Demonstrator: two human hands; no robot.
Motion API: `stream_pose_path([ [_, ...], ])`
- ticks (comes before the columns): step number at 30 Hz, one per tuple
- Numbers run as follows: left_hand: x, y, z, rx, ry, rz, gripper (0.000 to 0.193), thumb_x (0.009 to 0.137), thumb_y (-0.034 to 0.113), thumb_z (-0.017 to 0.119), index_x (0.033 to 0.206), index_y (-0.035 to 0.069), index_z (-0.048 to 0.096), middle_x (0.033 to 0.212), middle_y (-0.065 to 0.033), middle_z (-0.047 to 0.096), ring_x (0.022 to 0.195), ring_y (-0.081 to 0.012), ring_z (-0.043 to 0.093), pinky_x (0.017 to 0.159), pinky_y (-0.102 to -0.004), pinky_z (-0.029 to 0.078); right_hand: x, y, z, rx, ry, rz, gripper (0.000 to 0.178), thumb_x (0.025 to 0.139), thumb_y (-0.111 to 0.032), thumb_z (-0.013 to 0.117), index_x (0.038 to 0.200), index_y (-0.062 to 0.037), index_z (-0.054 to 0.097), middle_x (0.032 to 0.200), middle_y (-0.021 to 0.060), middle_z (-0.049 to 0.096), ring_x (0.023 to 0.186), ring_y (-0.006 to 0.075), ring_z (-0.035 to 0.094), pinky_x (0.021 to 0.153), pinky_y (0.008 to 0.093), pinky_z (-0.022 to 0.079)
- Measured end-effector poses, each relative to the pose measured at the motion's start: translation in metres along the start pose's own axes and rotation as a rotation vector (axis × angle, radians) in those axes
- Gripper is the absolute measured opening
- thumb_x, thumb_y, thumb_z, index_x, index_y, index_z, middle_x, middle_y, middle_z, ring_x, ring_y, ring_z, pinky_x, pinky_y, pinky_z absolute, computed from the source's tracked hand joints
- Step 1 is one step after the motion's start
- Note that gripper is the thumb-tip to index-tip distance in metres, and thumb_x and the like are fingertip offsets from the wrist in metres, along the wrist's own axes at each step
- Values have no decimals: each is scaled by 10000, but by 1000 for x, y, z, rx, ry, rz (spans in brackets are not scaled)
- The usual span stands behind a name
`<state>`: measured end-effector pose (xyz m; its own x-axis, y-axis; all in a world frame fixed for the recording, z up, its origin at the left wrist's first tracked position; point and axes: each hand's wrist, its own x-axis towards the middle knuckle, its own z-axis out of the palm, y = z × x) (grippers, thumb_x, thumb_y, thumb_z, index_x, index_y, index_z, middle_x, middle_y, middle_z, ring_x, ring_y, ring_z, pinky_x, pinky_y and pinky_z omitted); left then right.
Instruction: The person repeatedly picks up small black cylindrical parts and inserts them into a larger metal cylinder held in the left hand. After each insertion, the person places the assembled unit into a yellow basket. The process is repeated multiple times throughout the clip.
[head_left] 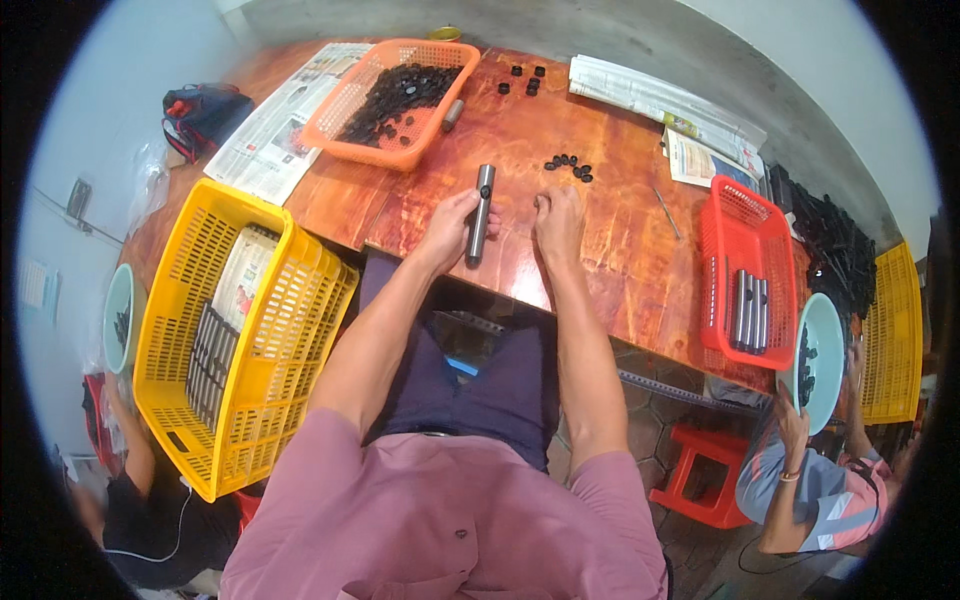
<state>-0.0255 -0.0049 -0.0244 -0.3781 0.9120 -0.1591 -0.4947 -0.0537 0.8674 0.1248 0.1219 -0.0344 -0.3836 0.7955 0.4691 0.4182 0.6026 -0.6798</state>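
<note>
My left hand point(452, 228) is closed around a grey metal tube point(477, 240), which stands tilted over the table's near edge. A dark round spot or cap shows on the tube's side near its upper end. Apart from it, my right hand point(560, 222) rests low over the table with fingers curled together; what they pinch, if anything, is too small to name. Just beyond those fingers lie several small black caps point(568, 161) in a loose arc. Farther back sit several more black round caps point(532, 84).
An orange basket point(318, 125) of black parts stands at the back left, a yellow crate point(300, 290) with tubes at the left. On the right, a red basket point(712, 270) holds grey tubes. A thin metal rod point(667, 212) lies nearby. Co-workers sit both sides, one holding a green bowl point(826, 350).
</note>
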Motion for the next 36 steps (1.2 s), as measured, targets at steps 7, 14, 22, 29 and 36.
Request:
stream_pose_path([
  [7,1,2,1,-10,23,0,329,1132,256,424,1182,-31,578,1061,-166,689,885,-225,689,823,-397,605,-2,-7,-3,54,-29,-42,155,909,-136,691,924,18,705,984,227,616,967,418,625,851,496,503],
  [14,3,1,-2,-59,-10,-6,325,1134,260,429,1175,-26,577,1071,-160,682,898,-220,680,841,-392,594,-1,0,-4,1,-98,-102,113,858,-82,722,918,12,708,974,208,629,984,403,618,869,481,499],
  [22,1,2,1,-94,-24,-12,258,1125,215,452,1184,-10,562,1056,-163,683,895,-230,680,817,-389,592,-1,4,-7,16,-138,-81,139,851,-68,718,955,21,695,1006,214,623,1008,400,616,887,469,497],
  [29,-4,2,-2,-121,5,-6,283,1116,202,478,1262,-26,563,1076,-154,685,903,-214,677,831,-374,591,-9,-14,-19,41,-79,53,236,847,-96,720,1038,31,668,1051,243,607,1053,440,580,956,505,461],
  [36,-7,6,-3,-147,-18,-25,269,1115,200,482,1238,-23,567,1074,-149,685,900,-211,680,825,-372,591,-11,-13,-17,52,-120,97,217,863,-102,721,1021,36,670,1028,251,599,1044,433,577,937,509,458],
])
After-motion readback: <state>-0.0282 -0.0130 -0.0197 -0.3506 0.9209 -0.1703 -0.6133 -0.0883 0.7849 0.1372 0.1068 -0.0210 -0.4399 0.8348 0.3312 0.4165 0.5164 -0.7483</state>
